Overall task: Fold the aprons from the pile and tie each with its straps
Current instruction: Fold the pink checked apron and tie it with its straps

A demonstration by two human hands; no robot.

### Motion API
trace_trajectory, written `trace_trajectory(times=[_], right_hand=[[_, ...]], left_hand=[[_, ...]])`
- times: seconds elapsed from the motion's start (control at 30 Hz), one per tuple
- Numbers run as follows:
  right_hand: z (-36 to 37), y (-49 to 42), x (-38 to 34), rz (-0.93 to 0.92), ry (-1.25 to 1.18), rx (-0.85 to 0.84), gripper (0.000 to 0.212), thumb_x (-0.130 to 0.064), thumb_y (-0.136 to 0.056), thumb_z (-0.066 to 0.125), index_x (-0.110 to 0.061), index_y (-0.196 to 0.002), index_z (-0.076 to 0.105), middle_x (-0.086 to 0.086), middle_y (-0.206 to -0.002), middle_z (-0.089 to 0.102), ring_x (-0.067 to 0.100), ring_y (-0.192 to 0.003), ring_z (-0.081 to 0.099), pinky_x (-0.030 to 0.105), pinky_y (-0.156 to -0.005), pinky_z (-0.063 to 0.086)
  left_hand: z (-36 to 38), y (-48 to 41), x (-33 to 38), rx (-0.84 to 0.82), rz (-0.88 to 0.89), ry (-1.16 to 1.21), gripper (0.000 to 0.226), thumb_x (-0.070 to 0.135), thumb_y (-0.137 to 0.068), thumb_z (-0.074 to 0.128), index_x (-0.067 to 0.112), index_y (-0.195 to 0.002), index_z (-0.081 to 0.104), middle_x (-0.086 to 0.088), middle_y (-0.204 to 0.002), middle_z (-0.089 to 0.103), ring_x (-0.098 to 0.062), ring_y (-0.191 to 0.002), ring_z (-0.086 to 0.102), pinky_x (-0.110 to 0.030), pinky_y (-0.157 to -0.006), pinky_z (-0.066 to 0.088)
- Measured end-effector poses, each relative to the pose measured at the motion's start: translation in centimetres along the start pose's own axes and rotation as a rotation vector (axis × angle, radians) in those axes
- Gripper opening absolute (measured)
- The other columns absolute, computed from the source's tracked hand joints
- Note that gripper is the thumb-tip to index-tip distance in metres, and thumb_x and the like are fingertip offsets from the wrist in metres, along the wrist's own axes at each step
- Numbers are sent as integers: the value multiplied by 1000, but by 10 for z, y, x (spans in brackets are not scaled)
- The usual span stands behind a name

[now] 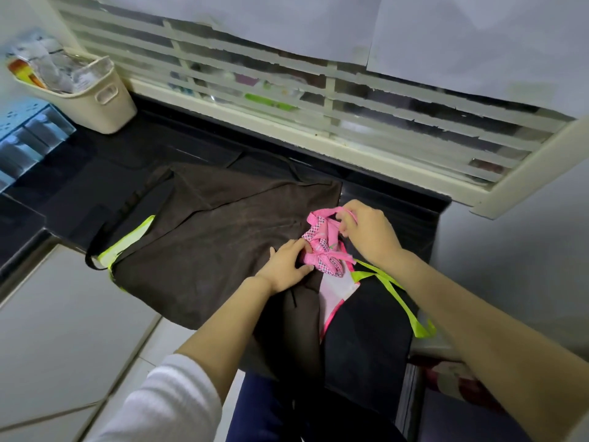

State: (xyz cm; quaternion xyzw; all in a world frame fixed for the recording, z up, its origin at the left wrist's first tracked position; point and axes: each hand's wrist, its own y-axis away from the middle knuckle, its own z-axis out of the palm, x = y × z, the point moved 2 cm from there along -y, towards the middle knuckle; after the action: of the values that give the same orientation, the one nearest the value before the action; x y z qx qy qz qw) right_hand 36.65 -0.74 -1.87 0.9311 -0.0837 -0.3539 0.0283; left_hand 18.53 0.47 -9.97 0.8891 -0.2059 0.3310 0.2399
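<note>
- The rolled-up pink cloth apron with checked trim (322, 252) sits on the near right part of a wide dark brown fabric apron (207, 244). That one is spread flat over the black counter (95, 161) under the window.
- The left hand (287, 266) grips the roll from its left side, fingers curled in and pressing the cloth.
- The right hand (366, 231) pinches the pink ribbon strap (328, 212), which arches out of the roll as a loop. Its fingertips are bunched together on the strap.
- To my eye the roll is light, soft and a bit springy, and it would likely loosen unless one hand keeps it squeezed. The strap looks thin and limp, so I'd take it close to the roll, where a pull can draw the tie snug.
- Just beside the roll, toward the person, lie a white cloth with pink edging (336, 291) and a black fabric apron with neon yellow-green binding (366, 330). Both hang over the counter edge. The loose yellow-green binding under the right wrist could get tangled with the strap.
- Well apart at the far left stand a cream plastic basket (110, 100) stuffed with packets and a blue translucent drawer unit (28, 138).
- The louvred glass window (318, 100) runs along behind, clear of the work.
</note>
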Motion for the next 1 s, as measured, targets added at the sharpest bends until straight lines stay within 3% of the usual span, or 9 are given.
trace_trajectory(times=[0.1, 0.17, 0.27, 0.37, 0.47, 0.67, 0.8, 0.87, 1.0], right_hand=[[-15, -12, -20, -45, -121, 42, 17, -25, -97, 45, -21, -89, 59, -8, -69, 65, 20, -72, 65, 45, -78, 53], [-22, -18, -37, -75, -176, 51, 17, -25, -98, 46, -20, -88, 59, -10, -63, 62, 12, -61, 62, 42, -77, 53], [-26, -23, -66, -143, -236, 53, 18, -22, -96, 47, -27, -83, 58, -9, -60, 61, 10, -57, 59, 45, -76, 53], [-22, -22, -95, -198, -259, 8, 20, -19, -95, 47, -30, -83, 58, -9, -62, 63, 12, -65, 62, 45, -76, 54], [-16, -20, -121, -244, -298, -6, 19, -21, -95, 48, -30, -82, 59, -8, -60, 62, 15, -70, 64, 43, -77, 54], [15, -24, -149, -239, -240, -42, 19, -22, -96, 48, -30, -83, 59, -9, -59, 62, -1, -58, 59, 27, -65, 47], [50, -28, -172, -188, -265, -59, 23, -28, -99, 45, -21, -85, 62, -9, -70, 67, -1, -68, 61, 31, -78, 51], [68, -32, -187, -166, -277, -72, 28, -30, -100, 43, -20, -84, 64, -10, -75, 67, -1, -67, 60, 31, -77, 51], [104, -45, -214, -126, -312, -50, 33, -22, -97, 44, -43, -75, 58, -14, -67, 62, 3, -60, 58, 37, -66, 52]], left_hand=[[-5, 19, -1, 182, 4, -9, 28, 9, -89, 55, 9, -117, 49, -7, -114, 49, -26, -113, 48, -32, -101, 34], [-11, 37, -4, 307, -88, -248, 30, 12, -91, 50, 12, -121, 47, -6, -119, 47, -26, -112, 45, -34, -95, 35], [-16, 65, -23, 162, -300, -518, 45, 27, -92, 49, 20, -135, 35, -5, -136, 34, -28, -124, 31, -46, -102, 30], [-18, 79, -48, -57, -332, -385, 65, 36, -92, 54, 27, -147, 21, 3, -157, 6, -29, -143, 3, -60, -112, 11], [-22, 78, -61, -150, -283, -326, 82, 37, -85, 63, 33, -150, 12, 9, -158, -10, -27, -144, -16, -60, -111, -4], [-55, 67, -91, -131, -269, -302, 90, 39, -81, 69, 37, -149, 11, 13, -158, -11, -23, -144, -19, -59, -111, -10], [-94, 64, -125, -101, -319, -257, 89, 40, -81, 69, 37, -149, 13, 14, -158, -10, -22, -144, -18, -62, -109, -10], [-114, 61, -144, -74, -328, -254, 88, 41, -81, 68, 37, -149, 13, 13, -158, -9, -23, -145, -17, -62, -109, -9], [-149, 49, -176, -54, -323, -255, 88, 44, -81, 68, 37, -149, 13, 12, -158, -7, -23, -145, -16, -62, -109, -9]])
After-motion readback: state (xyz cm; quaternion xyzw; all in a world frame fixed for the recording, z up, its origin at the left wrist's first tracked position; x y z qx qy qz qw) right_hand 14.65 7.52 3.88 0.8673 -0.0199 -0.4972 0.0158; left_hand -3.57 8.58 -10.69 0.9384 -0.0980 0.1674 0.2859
